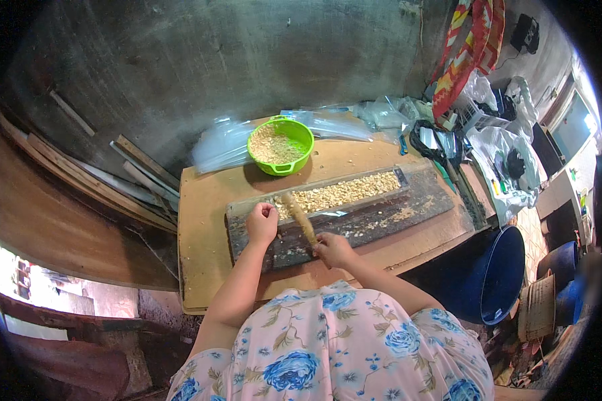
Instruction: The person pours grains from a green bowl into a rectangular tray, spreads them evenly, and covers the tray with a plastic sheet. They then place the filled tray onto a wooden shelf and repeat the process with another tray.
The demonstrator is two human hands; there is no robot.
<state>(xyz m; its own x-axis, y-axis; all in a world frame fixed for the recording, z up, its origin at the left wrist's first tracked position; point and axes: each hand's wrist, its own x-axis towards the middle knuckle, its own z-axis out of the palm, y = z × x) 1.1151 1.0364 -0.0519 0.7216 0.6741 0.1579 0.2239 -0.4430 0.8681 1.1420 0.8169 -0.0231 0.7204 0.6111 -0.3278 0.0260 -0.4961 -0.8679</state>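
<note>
My right hand (332, 249) grips the lower end of a wooden stick (302, 220), whose far end lies over the left part of a long wooden mold frame (315, 188). Pale chopped nuts or a similar crumbly food (346, 192) fill the frame. My left hand (262, 223) is curled at the frame's left end; whether it pinches anything cannot be told. Beneath the frame lies a dark, worn wooden board (406, 213) with scattered crumbs. Behind it, a green plastic colander (305, 143) holds more of the pale pieces.
Clear plastic sheets (226, 145) lie at the table's back left, and plastic bags (386, 115) at the back right. A blue cutter (403, 145) lies near the bags. Blue barrels (504, 275) stand right of the wooden table (200, 250). Planks (145, 160) lean at the left.
</note>
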